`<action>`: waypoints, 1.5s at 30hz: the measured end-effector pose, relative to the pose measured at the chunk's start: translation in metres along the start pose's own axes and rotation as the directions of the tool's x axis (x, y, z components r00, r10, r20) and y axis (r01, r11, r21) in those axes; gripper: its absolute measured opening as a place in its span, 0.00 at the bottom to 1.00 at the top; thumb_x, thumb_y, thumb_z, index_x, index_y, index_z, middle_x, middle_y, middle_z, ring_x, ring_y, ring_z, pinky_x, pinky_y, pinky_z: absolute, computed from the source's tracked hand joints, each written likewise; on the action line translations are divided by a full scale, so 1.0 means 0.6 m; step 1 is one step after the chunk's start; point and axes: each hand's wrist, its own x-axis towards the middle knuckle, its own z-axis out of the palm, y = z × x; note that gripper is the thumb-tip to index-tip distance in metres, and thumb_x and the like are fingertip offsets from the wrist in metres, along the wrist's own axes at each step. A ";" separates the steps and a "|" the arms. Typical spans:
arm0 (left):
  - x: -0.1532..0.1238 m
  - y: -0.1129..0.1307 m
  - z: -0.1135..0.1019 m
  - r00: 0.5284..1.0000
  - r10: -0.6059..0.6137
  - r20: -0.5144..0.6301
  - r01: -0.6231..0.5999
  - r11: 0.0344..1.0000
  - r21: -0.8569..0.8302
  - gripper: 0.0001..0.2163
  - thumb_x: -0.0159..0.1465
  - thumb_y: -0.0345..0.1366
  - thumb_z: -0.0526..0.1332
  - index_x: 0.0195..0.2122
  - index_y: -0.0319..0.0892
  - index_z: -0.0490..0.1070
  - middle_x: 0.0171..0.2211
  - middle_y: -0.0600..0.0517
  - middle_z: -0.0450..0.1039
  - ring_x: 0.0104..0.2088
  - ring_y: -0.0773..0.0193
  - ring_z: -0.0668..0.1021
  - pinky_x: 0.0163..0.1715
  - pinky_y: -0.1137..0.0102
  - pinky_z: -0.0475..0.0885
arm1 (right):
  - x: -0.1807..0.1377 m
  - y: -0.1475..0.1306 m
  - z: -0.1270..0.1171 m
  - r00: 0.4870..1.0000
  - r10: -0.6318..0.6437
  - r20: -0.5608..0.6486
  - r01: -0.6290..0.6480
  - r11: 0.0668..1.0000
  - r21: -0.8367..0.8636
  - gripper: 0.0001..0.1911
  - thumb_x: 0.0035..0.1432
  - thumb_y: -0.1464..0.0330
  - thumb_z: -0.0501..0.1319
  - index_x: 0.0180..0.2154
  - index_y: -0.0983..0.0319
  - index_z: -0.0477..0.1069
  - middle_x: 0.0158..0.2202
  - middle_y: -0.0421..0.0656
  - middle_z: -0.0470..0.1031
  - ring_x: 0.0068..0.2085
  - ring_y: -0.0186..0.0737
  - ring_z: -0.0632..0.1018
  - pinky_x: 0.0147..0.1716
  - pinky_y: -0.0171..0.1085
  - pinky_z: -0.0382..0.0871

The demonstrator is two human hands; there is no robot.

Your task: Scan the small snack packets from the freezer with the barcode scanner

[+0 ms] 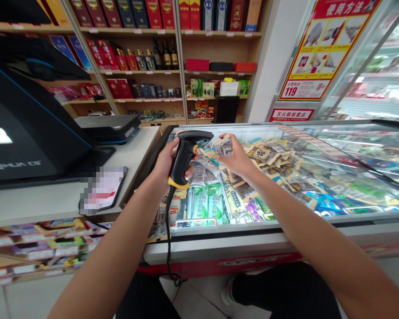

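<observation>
My left hand (168,159) is wrapped round the grip of a black and yellow barcode scanner (183,157), whose cable hangs down from the handle. The scanner's head points right, toward my other hand. Between the fingers and thumb of my right hand (234,155) is a small clear snack packet (223,146) with dark contents and a tan edge. Both hands are above the glass-topped freezer chest (216,241). Under and beside them lie many similar brown and tan packets (275,153), along with green packs (208,201).
A black checkout terminal (29,115) and a flat scale (108,126) stand on the counter (63,195) at left, with a phone-like screen (103,188) near its edge. Shelves of boxes and bottles (166,53) line the back. A red and yellow poster (322,48) hangs at right.
</observation>
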 end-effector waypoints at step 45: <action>-0.022 0.039 -0.006 0.964 0.189 -0.188 -0.202 0.978 -0.054 0.27 0.72 0.53 0.44 0.45 0.35 0.73 0.25 0.49 0.74 0.14 0.68 0.68 0.15 0.72 0.61 | -0.120 -0.083 0.143 0.603 -0.374 0.705 0.658 0.733 -0.173 0.32 0.66 0.50 0.63 0.64 0.60 0.69 0.68 0.58 0.66 0.68 0.56 0.65 0.66 0.55 0.59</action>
